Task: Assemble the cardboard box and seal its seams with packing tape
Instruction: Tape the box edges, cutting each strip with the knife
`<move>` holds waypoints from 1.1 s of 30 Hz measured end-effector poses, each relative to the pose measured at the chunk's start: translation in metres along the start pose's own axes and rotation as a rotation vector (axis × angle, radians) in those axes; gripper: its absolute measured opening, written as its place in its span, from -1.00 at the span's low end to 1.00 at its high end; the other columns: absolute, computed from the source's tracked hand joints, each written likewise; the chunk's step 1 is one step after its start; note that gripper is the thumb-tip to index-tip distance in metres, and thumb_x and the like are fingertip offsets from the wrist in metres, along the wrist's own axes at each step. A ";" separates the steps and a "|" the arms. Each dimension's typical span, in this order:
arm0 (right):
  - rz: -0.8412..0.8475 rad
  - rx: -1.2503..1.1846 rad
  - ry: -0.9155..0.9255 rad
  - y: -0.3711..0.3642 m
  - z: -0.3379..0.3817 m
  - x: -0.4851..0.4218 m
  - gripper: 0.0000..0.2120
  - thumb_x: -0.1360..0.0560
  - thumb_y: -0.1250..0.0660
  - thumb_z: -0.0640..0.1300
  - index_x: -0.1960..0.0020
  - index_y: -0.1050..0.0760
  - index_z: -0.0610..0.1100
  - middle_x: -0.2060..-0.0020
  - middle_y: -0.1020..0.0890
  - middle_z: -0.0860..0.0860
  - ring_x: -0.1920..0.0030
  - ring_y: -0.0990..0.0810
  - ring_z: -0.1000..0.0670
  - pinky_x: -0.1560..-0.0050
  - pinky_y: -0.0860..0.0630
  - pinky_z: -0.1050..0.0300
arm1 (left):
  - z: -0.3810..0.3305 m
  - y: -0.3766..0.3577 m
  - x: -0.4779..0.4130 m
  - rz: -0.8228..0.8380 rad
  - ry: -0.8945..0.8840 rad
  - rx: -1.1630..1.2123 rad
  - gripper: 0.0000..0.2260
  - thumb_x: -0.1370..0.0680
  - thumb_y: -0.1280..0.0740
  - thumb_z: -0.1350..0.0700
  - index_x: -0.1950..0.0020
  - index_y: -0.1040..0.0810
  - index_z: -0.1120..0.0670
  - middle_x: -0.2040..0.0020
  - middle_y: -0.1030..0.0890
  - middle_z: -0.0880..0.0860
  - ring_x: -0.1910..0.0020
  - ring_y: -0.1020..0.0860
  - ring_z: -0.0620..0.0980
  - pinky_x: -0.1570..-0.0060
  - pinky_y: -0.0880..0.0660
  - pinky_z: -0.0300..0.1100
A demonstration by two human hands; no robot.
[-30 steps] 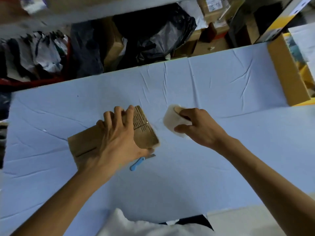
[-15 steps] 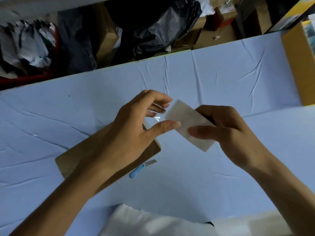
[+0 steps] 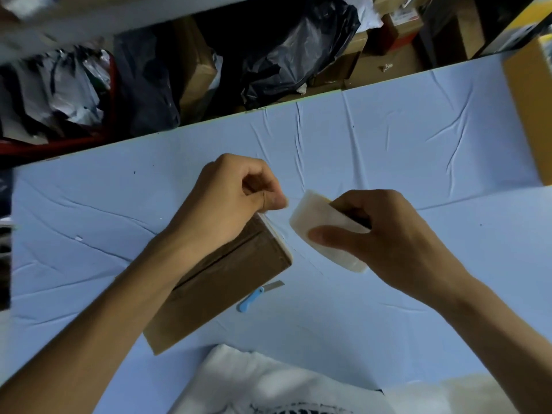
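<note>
Near the middle of the blue table cover (image 3: 388, 144), a brown cardboard box (image 3: 227, 282), lying low and slanted, with one long slit showing on its upper face. Partly hidden under the left forearm, with the near end pointing toward the person's white shirt (image 3: 268, 383).

Just above the far right corner of the box, the left hand (image 3: 227, 204), fingers curled, thumb and forefinger pinching a pale tape end (image 3: 286, 202).

Just beside it on the right, apart from the box, a pale tape roll (image 3: 325, 231), held above the table. Gripped by the right hand (image 3: 388, 243), thumb pressed on the front of the roll, other fingers curled round the back. Between tape end and roll, maybe a thin clear strip, too faint to tell surely.

Close by the right edge of the box, on the cover, a small knife (image 3: 254, 297) with a blue handle and a short blade out. Touching the box or not: cannot tell.

Further right, at the edge of the table, the side of a big yellow-brown carton (image 3: 528, 115). Behind the table, lower down, a black plastic bag (image 3: 292, 46) and more cartons.
</note>
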State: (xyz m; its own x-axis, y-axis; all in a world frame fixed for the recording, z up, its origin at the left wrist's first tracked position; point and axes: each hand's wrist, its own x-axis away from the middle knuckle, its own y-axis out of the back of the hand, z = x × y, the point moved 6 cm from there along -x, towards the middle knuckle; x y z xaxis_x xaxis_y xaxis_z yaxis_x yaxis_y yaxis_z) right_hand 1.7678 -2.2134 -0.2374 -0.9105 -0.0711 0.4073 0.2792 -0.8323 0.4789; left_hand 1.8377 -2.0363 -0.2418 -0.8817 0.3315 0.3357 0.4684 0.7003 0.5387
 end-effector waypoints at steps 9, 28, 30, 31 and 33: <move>-0.140 0.137 -0.122 -0.007 0.000 0.013 -0.42 -0.25 -0.27 0.45 -0.07 -0.41 0.07 0.26 -0.60 -0.02 0.31 -0.55 -0.01 0.39 -0.35 0.12 | 0.000 0.015 -0.005 0.030 -0.014 -0.026 -0.92 -0.40 -0.49 0.12 0.26 -0.63 0.00 0.35 -0.64 -0.03 0.30 -0.61 -0.06 0.15 -0.59 -0.02; -0.079 0.133 -0.231 -0.005 -0.009 0.020 -0.42 -0.28 -0.33 0.35 0.23 -0.53 -0.22 0.38 -0.55 -0.06 0.36 -0.53 -0.11 0.40 -0.35 0.13 | -0.005 0.033 -0.018 -0.059 -0.135 -0.151 -0.80 -0.46 -0.45 0.21 0.30 -0.58 -0.05 0.33 -0.61 -0.06 0.34 -0.56 -0.19 0.23 -0.54 -0.26; -0.082 0.098 -0.228 -0.006 -0.013 0.023 -0.37 -0.29 -0.34 0.36 0.21 -0.53 -0.26 0.42 -0.54 -0.06 0.39 -0.50 -0.09 0.40 -0.35 0.13 | -0.005 0.034 -0.015 -0.060 -0.150 -0.141 -0.78 -0.46 -0.44 0.21 0.30 -0.57 -0.08 0.32 -0.62 -0.10 0.34 -0.55 -0.25 0.27 -0.51 -0.40; -0.098 0.075 -0.200 -0.005 -0.012 0.026 -0.36 -0.29 -0.35 0.38 0.24 -0.52 -0.26 0.47 -0.51 -0.02 0.45 -0.46 -0.03 0.45 -0.34 0.20 | -0.005 0.034 -0.014 -0.065 -0.154 -0.131 -0.78 -0.47 -0.44 0.20 0.30 -0.57 -0.08 0.32 -0.62 -0.10 0.34 -0.55 -0.25 0.26 -0.51 -0.39; -0.124 0.038 -0.140 -0.003 -0.008 0.030 -0.37 -0.31 -0.34 0.36 0.31 -0.46 -0.27 0.55 -0.39 0.05 0.55 -0.31 0.08 0.56 -0.24 0.32 | -0.002 0.036 -0.014 -0.078 -0.147 -0.127 -0.83 -0.48 -0.44 0.19 0.26 -0.58 -0.04 0.31 -0.60 -0.09 0.34 -0.53 -0.23 0.23 -0.52 -0.32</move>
State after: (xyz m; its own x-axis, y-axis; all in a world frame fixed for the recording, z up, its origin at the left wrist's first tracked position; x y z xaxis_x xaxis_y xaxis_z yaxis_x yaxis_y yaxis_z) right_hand 1.7373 -2.2173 -0.2325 -0.8879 0.1108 0.4464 0.1807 -0.8085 0.5601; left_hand 1.8665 -2.0168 -0.2257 -0.9101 0.3744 0.1773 0.3930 0.6451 0.6553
